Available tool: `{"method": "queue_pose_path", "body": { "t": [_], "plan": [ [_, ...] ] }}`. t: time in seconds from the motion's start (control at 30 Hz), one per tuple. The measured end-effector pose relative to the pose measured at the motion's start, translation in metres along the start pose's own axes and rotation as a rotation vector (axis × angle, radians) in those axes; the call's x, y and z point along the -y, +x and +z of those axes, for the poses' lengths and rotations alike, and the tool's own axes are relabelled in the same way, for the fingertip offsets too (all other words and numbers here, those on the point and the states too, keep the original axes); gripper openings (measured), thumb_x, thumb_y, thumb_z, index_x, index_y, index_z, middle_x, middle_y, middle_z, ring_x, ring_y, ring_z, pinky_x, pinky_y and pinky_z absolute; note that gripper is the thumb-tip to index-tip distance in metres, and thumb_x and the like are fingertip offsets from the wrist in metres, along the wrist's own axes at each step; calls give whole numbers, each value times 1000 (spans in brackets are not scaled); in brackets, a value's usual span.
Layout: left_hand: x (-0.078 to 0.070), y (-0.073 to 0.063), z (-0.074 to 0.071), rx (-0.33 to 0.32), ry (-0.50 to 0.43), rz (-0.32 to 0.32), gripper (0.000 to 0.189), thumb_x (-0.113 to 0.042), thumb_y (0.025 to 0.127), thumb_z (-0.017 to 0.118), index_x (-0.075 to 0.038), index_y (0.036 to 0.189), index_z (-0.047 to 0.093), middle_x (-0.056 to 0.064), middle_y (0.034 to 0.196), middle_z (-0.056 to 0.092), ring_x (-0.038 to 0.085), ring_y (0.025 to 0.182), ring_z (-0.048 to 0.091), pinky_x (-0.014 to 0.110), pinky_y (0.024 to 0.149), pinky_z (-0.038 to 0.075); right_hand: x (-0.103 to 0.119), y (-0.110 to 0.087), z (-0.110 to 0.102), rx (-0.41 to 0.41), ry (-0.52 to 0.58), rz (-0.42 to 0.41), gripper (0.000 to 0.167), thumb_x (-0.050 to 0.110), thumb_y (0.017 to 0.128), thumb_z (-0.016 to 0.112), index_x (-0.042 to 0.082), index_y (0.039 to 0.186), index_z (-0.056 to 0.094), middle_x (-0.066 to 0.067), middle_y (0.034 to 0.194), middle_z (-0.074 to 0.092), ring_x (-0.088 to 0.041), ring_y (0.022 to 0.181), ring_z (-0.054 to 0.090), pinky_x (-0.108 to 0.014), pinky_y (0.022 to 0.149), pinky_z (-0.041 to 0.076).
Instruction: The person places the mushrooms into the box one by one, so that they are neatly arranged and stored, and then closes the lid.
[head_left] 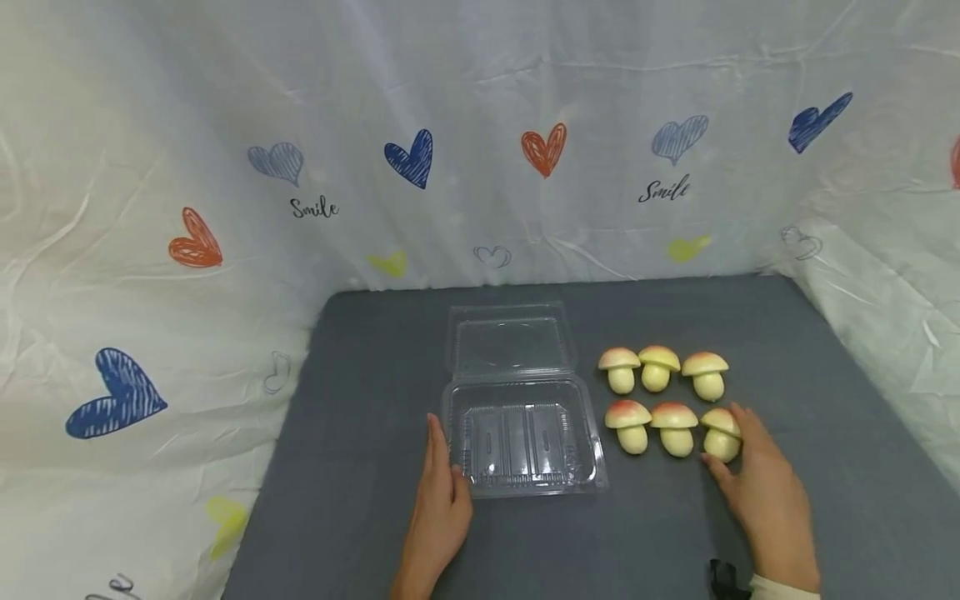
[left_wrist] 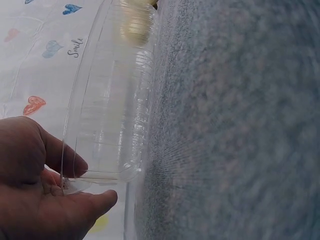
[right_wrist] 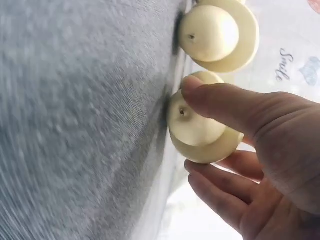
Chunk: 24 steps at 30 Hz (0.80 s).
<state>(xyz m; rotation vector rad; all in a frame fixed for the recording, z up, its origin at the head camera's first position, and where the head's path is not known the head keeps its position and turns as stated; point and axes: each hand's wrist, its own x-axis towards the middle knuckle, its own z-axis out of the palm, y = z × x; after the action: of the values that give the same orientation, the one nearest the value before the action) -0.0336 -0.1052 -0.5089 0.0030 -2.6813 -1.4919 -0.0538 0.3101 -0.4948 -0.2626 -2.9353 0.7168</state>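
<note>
A clear plastic clamshell box (head_left: 525,483) lies with its lid folded back. My left hand (head_left: 438,508) rests at its near left corner, fingers straight along the side and thumb by the front edge. In the left wrist view, that hand (left_wrist: 45,185) shows beside the box's clear wall (left_wrist: 105,110). My right hand (head_left: 772,492) holds the nearest right-hand toy mushroom (head_left: 722,446), pale with a reddish-yellow cap. In the right wrist view the thumb presses the stem of this mushroom (right_wrist: 195,125), with fingers around the cap's far side.
More toy mushrooms stand in two rows right of the box, such as a front one (head_left: 675,433) and a back one (head_left: 658,371). The grey cloth-covered table (head_left: 360,400) meets a white curtain (head_left: 465,100) printed with hearts. A black object (head_left: 726,579) shows by the right wrist.
</note>
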Motion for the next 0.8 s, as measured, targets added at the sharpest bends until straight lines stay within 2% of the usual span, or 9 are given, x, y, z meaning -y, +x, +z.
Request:
{"method": "queue_pose_path", "body": {
  "t": [0.1,0.2,0.3,0.43,0.5,0.67,0.7,0.73,0.8],
  "plan": [
    [1,-1,0,-7,-4,-12,85,9,102,46,-8,170,-1,14,177,2,24,156,24,50,118,30,1,-2,-4,-34,-8,30,96,24,93,82,6,168,25,-36,157,41,-66,122,50,-73,83,43],
    [1,-1,0,-3,-9,-23,87,8,102,46,-12,171,-3,13,178,2,24,156,23,51,119,30,9,-4,-9,-90,-6,30,96,31,94,81,8,169,24,-36,155,44,-66,114,54,-71,77,44],
    [0,0,0,-2,-21,-29,87,8,102,46,-14,171,-4,13,178,1,24,157,22,51,119,30,27,-5,-11,-186,21,-26,97,31,91,84,7,167,29,-38,144,54,-60,85,63,-64,62,46],
    [-2,1,-1,-6,-28,-39,88,8,102,45,-16,170,-4,11,178,2,22,160,13,49,122,26,56,-3,-9,-304,95,-171,95,21,82,92,6,161,40,-36,126,66,-42,54,61,-52,45,41],
    [-2,1,-1,-9,-25,-40,88,8,102,46,-16,171,-4,11,178,2,21,160,12,48,123,24,70,-3,-5,-337,142,-257,94,17,79,94,7,158,45,-34,119,70,-41,55,63,-54,46,42],
    [0,0,-1,-17,-14,-34,86,9,101,47,-10,171,1,12,178,4,21,157,20,45,121,28,102,-1,13,-343,219,-465,92,16,75,96,12,155,51,-24,109,75,-41,73,72,-57,56,51],
    [0,0,-1,-17,-12,-34,85,9,101,47,-9,171,1,11,178,4,21,157,20,43,121,28,109,0,17,-330,222,-496,92,17,75,96,12,155,51,-20,100,76,-35,68,71,-52,54,51],
    [1,0,-1,-17,-15,-31,84,9,101,47,-8,171,2,11,178,4,20,157,22,40,121,27,115,1,21,-318,223,-532,92,18,75,97,11,155,51,-18,99,76,-30,65,69,-48,53,51],
    [1,1,0,-15,-22,-23,84,8,101,47,-7,170,2,11,178,4,20,158,19,32,122,23,127,2,29,-285,220,-586,93,20,75,97,10,155,51,-15,105,76,-19,58,62,-39,51,50]
  ]
}}
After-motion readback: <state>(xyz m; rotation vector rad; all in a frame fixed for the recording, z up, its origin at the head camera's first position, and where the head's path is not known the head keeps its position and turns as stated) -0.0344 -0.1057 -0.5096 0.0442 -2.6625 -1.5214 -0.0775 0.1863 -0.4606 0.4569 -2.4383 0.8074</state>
